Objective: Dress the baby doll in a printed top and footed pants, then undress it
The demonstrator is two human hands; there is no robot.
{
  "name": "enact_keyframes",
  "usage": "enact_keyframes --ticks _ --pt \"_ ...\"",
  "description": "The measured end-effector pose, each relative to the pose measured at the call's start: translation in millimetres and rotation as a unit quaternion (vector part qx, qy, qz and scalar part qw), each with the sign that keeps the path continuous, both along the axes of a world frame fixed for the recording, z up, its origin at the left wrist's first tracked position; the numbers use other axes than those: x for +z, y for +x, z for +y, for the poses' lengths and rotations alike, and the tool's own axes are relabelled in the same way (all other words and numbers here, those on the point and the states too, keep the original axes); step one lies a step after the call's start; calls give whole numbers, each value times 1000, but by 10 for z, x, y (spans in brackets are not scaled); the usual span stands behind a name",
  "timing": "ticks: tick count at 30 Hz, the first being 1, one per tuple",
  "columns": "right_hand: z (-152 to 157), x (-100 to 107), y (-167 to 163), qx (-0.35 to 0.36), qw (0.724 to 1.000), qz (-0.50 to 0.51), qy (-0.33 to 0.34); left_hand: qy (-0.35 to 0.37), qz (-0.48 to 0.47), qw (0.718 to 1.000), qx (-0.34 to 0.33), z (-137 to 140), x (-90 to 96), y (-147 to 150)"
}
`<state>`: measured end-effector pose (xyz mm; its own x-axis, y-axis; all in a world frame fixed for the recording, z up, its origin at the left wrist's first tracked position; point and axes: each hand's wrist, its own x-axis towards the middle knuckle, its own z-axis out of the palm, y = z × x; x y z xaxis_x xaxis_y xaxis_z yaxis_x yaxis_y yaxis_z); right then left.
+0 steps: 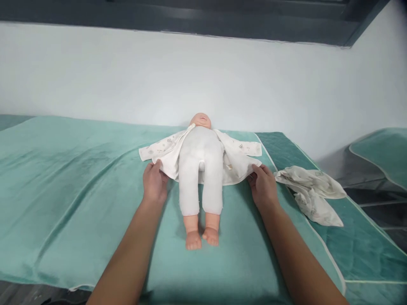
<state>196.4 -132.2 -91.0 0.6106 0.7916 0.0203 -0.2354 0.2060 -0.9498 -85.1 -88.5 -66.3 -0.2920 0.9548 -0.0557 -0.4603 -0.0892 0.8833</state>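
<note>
A baby doll (pixel 201 156) with a white cloth body lies on its back, its feet toward me. Beneath it is a white baby shirt (pixel 243 163) with a small print, spread open to both sides, the sleeves pointing outward. My left hand (pixel 155 182) pinches the shirt's lower left front corner. On the other side my right hand (pixel 263 184) pinches the lower right front corner. The two front panels are held out from the doll's body, which is uncovered between them. The upper part of the doll's head is hidden from view.
A crumpled white printed garment (pixel 313 190) lies to the right of my right hand. Under everything is a bed with a green cover (pixel 89 203), set against a white wall (pixel 178 76). A dark beam (pixel 190 19) crosses overhead, and another green padded piece (pixel 384 152) is at far right.
</note>
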Motion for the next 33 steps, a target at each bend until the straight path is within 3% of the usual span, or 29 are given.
enact_keyframes --ticks 7,9,12,14,17,19,20,23,25,28,30,33 --pt "-123 -134 60 -95 994 -53 -6 1 100 991 88 -102 -135 -83" --pt "-152 -145 63 -126 986 -107 -25 22 187 972 144 -154 -143 -86" --pt "-267 -149 47 -125 975 -175 -53 97 315 921 207 -252 -104 -48" --pt "-401 -153 5 -96 972 -208 -59 137 373 897 196 -304 -71 -6" --pt "-642 -166 -73 -58 955 -283 -62 137 441 879 117 -314 -58 42" --pt "-790 -172 -66 -54 928 -366 -49 109 514 849 58 -288 -68 53" --pt "-855 -170 -28 -60 906 -417 -38 96 564 819 36 -277 -72 53" --pt "-1023 -136 247 -109 807 -579 -33 93 706 702 4 -295 -67 38" --pt "-1133 -98 523 -139 741 -652 -78 113 749 652 -1 -349 -56 16" --pt "-1299 -59 936 -141 674 -700 -192 140 756 639 -13 -431 -62 -26" --pt "-1384 -50 1140 -111 656 -702 -253 156 747 645 -37 -451 -82 -52" --pt "-1432 -5 1282 -55 646 -708 -280 166 741 647 -72 -434 -113 -76"
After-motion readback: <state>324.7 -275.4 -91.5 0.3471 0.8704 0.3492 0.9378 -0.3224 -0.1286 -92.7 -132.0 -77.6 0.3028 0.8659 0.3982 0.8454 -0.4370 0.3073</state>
